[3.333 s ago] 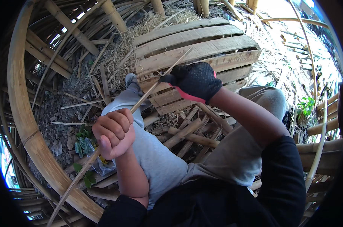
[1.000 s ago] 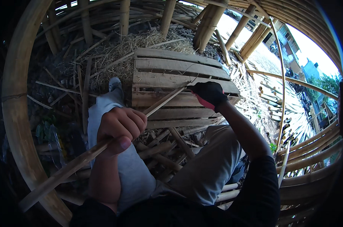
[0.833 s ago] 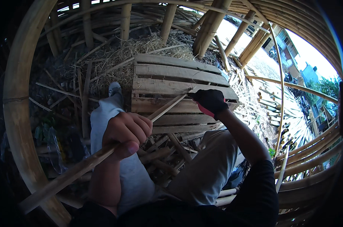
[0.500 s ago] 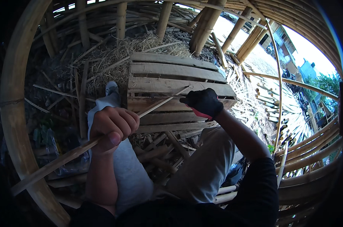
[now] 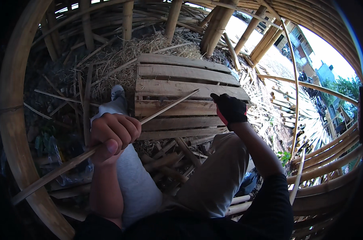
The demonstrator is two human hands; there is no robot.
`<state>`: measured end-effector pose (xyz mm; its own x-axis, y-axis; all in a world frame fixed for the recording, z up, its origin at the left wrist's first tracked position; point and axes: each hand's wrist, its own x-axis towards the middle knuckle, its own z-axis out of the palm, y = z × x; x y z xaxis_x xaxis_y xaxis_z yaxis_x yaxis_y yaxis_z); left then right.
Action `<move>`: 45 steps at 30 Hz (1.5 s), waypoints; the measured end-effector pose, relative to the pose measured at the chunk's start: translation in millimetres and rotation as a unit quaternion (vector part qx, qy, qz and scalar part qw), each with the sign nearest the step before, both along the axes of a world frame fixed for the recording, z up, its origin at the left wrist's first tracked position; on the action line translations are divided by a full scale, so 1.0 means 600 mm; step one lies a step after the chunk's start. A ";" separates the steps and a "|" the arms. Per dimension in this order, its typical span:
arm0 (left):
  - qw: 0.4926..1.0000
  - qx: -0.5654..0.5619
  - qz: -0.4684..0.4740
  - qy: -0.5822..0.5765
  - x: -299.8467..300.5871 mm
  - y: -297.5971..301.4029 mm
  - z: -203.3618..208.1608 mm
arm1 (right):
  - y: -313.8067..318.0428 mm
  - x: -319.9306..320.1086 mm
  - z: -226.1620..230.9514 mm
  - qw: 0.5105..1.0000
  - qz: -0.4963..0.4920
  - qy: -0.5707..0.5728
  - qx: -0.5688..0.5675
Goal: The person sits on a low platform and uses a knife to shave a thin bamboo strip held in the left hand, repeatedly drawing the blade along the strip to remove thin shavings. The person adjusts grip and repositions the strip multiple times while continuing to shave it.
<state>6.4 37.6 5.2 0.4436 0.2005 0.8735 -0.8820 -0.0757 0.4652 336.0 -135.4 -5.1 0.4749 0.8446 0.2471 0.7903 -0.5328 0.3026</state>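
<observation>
My bare left hand (image 5: 114,134) is wrapped tightly round a long, thin bamboo strip (image 5: 169,107). The strip slants from the lower left up to the right, and its far tip lies over a low slatted wooden platform (image 5: 185,72). To the right of that tip, apart from it, is my right hand (image 5: 231,110) in a black and red glove. The gloved fingers are curled closed; whatever they may hold is hidden by the dark glove.
A thick bent bamboo pole (image 5: 14,108) curves along the left. Dry shavings (image 5: 149,46) heap behind the platform, with upright bamboo posts (image 5: 216,30) beyond. Loose offcuts (image 5: 165,162) lie beneath my legs. Stacked bamboo poles (image 5: 325,170) line the right.
My right hand has moved right, away from the strip, and now stands off its tip. My left hand, still gripping the strip, has shifted slightly left and down.
</observation>
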 end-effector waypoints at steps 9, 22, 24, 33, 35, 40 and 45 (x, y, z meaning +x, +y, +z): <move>0.998 0.061 -0.002 0.008 0.010 -0.018 -0.002 | 0.022 -0.228 0.035 0.936 0.277 0.165 0.139; 0.990 0.131 -0.042 -0.027 0.019 -0.042 -0.010 | 0.011 -0.196 0.036 0.949 0.293 0.102 0.053; 0.991 0.126 -0.038 -0.029 0.025 -0.050 -0.018 | 0.028 -0.142 0.005 0.953 0.266 0.138 0.038; 0.991 0.125 -0.035 -0.026 0.020 -0.055 -0.020 | 0.021 -0.139 -0.007 0.959 0.269 0.089 0.004; 0.990 0.128 -0.038 -0.035 0.027 -0.057 -0.014 | 0.036 -0.060 -0.027 0.973 0.196 0.119 0.014; 0.992 0.119 -0.033 -0.027 0.015 -0.048 -0.011 | 0.006 -0.193 -0.007 0.925 0.328 0.132 0.141; 0.999 0.046 0.018 -0.018 0.009 -0.053 -0.013 | 0.053 -0.101 -0.009 0.980 0.159 0.117 -0.025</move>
